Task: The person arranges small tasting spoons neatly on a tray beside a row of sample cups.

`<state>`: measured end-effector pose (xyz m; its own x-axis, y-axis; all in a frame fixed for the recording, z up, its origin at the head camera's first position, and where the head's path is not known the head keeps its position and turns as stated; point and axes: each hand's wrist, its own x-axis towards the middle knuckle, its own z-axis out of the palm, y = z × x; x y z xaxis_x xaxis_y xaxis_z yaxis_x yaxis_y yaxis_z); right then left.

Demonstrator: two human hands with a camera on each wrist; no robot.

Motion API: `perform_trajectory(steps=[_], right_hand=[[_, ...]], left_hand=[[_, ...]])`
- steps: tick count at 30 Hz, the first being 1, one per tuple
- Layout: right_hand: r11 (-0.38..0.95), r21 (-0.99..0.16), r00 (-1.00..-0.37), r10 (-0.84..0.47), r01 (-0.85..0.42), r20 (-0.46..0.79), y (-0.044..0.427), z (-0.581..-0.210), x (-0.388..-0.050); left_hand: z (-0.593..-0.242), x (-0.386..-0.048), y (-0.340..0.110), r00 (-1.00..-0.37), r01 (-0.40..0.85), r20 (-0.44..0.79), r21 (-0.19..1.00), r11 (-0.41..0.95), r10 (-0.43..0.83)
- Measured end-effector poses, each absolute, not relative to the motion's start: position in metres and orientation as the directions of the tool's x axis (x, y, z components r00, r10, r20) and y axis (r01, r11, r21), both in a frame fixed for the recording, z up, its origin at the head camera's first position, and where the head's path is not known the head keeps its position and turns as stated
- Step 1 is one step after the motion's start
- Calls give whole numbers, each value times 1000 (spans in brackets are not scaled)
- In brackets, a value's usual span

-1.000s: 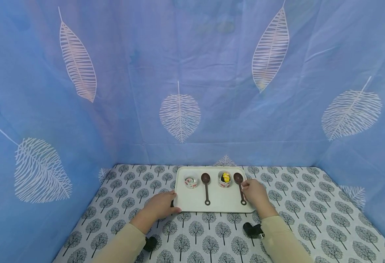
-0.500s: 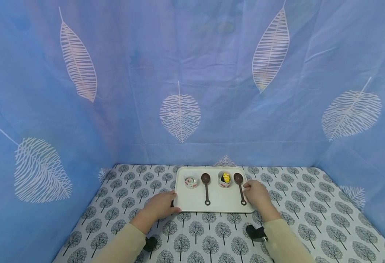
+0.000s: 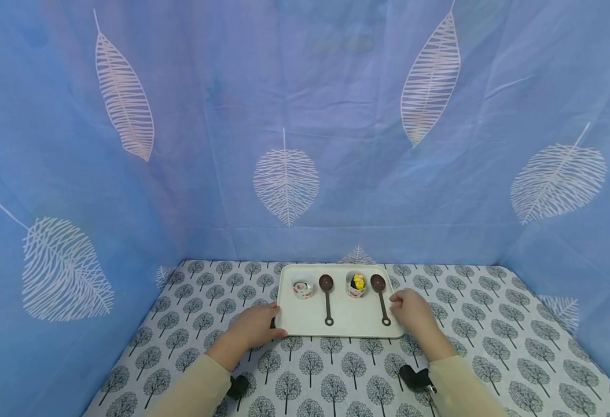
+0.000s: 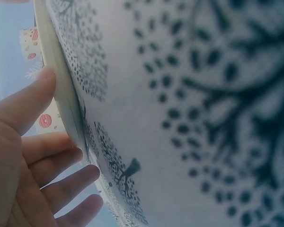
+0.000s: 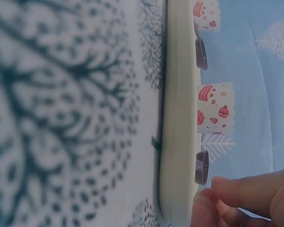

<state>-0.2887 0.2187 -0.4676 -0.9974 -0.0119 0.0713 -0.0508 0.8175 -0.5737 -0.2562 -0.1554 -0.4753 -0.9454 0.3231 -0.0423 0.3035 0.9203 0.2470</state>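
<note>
A white rectangular tray (image 3: 356, 324) holds two small patterned paper cups and two brown spoons. The left cup (image 3: 302, 293) contains something pale and dark; the right cup (image 3: 356, 293) has black and yellow pieces inside. One spoon (image 3: 328, 301) lies between the cups, the other spoon (image 3: 382, 301) right of the right cup, handles toward me. My left hand (image 3: 254, 325) rests at the tray's left edge, its thumb (image 4: 46, 82) on the rim and fingers relaxed. At the right edge, my right hand (image 3: 414, 311) has its fingers loosely bent, apart from the spoon handle.
The table carries a white cloth (image 3: 310, 394) printed with dark trees. Blue curtains with white leaves (image 3: 286, 185) close in the back and both sides. A black strap mount (image 3: 414, 377) sits at the right wrist.
My right hand has let go of the right spoon's handle and drawn back to the right, to the tray's edge. The left hand and the tray stay where they were.
</note>
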Motion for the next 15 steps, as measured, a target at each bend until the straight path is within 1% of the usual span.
perform_trajectory(steps=[8,15], right_hand=[[826,-558,-996,-36,-78,86,220,-463,-279],[839,-535,-993,-64,-105,96,226,-458,-272]], left_hand=[[-471,-253,-154,-945,299,-47,270,915,323],[-466,-252,-153,-949,288,-52,265,920,312]])
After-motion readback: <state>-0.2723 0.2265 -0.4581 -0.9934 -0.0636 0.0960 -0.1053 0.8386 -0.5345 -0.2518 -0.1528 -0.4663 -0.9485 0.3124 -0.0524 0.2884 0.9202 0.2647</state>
